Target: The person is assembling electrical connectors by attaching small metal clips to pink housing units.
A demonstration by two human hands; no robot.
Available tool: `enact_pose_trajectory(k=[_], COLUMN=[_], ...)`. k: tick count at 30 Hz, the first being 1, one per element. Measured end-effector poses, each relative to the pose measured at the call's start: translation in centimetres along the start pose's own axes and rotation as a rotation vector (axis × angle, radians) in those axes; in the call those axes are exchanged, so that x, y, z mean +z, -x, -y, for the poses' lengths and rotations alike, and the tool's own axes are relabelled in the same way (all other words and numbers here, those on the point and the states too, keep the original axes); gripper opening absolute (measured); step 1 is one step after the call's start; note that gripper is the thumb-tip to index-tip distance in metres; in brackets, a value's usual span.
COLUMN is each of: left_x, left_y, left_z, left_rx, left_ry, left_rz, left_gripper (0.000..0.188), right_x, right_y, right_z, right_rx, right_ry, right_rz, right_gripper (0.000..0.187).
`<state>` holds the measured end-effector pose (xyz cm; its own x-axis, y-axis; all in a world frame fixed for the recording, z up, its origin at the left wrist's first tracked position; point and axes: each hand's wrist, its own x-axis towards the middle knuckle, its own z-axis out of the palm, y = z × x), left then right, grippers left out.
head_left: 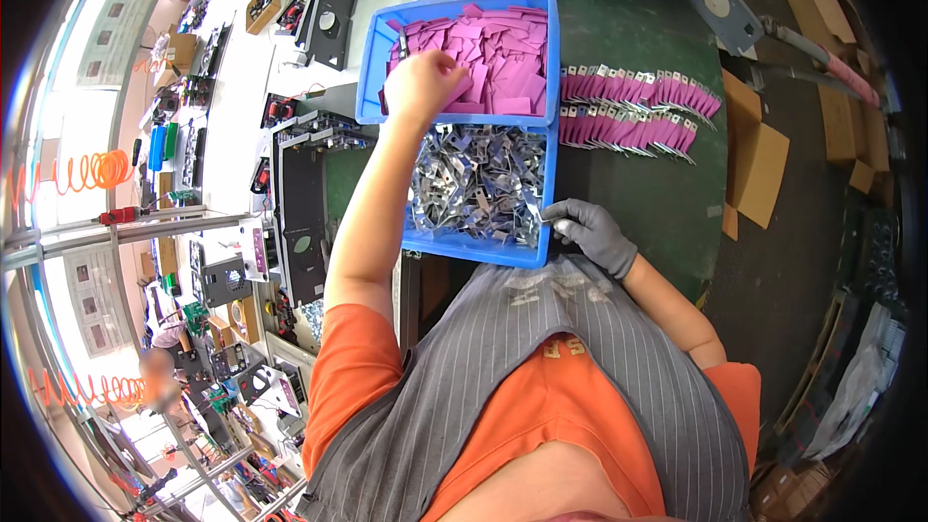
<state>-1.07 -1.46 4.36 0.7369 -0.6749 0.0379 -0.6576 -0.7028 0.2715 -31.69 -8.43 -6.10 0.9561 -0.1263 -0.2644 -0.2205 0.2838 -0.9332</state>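
Pickup stage is where you're at, by the look of it: both hands are in the blue bin (459,116), each fetching one half of the pair. Your left hand (422,87), bare, is curled down into the upper compartment on the pile of pink slips (503,58), fingers bunched as if pinching one. I can't actually see a slip between the fingertips though, so whether you've got one is anyone's guess. Your right hand (594,232), in the grey glove, sits at the lower right corner of the bin, pinching a small metal bracket (553,217) that lies right at the edge of the heap of metal brackets (478,188) in the lower compartment.

Finished pieces (633,108), pink with a metal end, lie in two neat rows on the green mat (628,29) just to the right of the bin, so my read is you're mid-batch and gathering parts for another one.

Next move, as I'd judge it, calls for a clean single pick on the left. Those slips are stacked loose and overlapping, so it'd be easy to lift two at once. After that the two hands need to come together clear of the bin, with the bracket turned the same way as the ones in the rows.
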Motion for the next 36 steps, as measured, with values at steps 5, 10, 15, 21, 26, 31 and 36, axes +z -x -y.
enact_pose_trajectory(k=[5, 10, 15, 21, 26, 31, 36], left_x=[1.3, 1.8, -0.1, -0.4, -0.6, -1.3, -1.5], left_y=[0.0, -0.1, 2.5, 8.7, 10.8, 11.6, 11.7], left_z=[-2.5, 0.2, -1.2, -4.0, -5.2, -5.9, -5.6], left_rx=[-0.023, -0.044, -0.099, 0.177, 0.225, 0.289, 0.643], left_ry=[-0.142, 0.176, 0.638, 0.633, 0.555, 0.483, 0.409], left_rz=[0.189, 0.165, 0.131, -0.058, 0.038, 0.138, 0.213], left_gripper=[0.03, 0.024, 0.02, 0.015, 0.015, 0.017, 0.026], right_x=[0.1, 0.0, -0.7, -2.0, -1.8, -2.0, -3.7], right_y=[0.1, 0.7, 1.4, 3.1, 3.3, 3.0, 2.7], right_z=[0.3, 0.6, 3.0, 10.6, 14.0, 14.2, 13.5], right_rx=[-0.02, 0.009, -0.18, -0.569, -0.747, -0.784, -0.511], right_ry=[0.032, -0.033, 0.068, 0.324, 0.581, 0.755, 0.423], right_rz=[0.01, -0.001, -0.071, -0.174, -0.131, -0.061, 0.154], right_gripper=[0.026, 0.029, 0.027, 0.016, 0.015, 0.017, 0.021])
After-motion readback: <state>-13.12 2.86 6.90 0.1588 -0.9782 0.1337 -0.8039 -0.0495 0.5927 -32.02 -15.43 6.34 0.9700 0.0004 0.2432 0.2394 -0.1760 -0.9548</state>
